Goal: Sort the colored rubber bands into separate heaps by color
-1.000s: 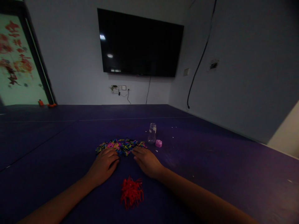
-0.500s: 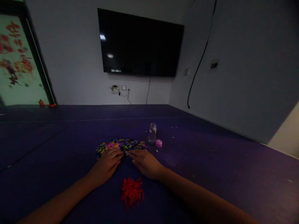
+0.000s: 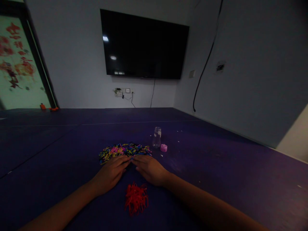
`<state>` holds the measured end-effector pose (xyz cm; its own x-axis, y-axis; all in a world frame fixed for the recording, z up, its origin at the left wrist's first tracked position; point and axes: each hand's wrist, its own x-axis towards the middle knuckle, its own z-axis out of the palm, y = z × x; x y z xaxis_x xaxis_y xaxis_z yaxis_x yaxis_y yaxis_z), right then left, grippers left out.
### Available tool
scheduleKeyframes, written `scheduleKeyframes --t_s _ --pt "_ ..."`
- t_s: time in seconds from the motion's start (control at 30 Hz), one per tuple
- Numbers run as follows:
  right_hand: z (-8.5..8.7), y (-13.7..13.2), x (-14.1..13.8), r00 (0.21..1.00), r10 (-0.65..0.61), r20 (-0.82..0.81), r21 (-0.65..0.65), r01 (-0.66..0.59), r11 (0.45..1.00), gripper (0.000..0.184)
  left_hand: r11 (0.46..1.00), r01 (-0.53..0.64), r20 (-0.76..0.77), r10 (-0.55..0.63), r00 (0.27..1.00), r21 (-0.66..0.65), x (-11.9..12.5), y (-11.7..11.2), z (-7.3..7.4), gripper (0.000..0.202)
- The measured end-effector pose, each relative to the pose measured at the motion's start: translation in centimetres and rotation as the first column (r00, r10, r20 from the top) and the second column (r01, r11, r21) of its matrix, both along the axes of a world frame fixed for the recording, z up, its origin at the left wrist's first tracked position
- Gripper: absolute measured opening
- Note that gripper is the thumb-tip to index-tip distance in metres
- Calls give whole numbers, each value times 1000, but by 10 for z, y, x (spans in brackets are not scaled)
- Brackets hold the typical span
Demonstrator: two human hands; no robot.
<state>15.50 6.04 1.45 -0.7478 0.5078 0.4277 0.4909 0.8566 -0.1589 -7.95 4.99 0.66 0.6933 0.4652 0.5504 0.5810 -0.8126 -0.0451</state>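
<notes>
A spread of multicoloured rubber bands [image 3: 125,149], mostly yellow, blue, black and pink, lies on the purple surface in front of my hands. At its near edge, my left hand [image 3: 113,171] rests with fingers stretched out together and thumb below. My right hand [image 3: 150,169] mirrors it from the other side, fingers extended too. The fingertips of both hands meet or nearly meet; anything small beneath them is hidden. Closer to me, between my forearms, sits a separate heap of red rubber bands [image 3: 136,199], touched by neither hand.
A clear, uncapped bottle [image 3: 157,138] stands beyond my right hand, with a pink cap [image 3: 164,148] beside it. White scraps [image 3: 178,141] dot the purple surface [image 3: 216,179]. A television [image 3: 146,45] hangs on the far wall, and a black cable [image 3: 204,70] runs down the right wall.
My left hand has shifted slightly right and toward me, so its fingertips are now closer to the right hand's. The right hand has barely moved.
</notes>
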Motion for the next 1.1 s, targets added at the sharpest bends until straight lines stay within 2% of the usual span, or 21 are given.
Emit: scheduleKeyframes --t_s 0.17,0.77,1.1 --pt "0 0 0 1000 1 -21 -22 -1 1000 39 1000 17 7 -17 1000 -12 0 1 -1 40" --pt "-5 8 2 977 105 -187 -148 -133 980 41 999 -6 -32 4 999 -41 2 -3 2 43" --pt "-3 10 3 968 146 -206 -223 -192 956 39 998 -10 -74 6 997 -56 0 -2 2 44"
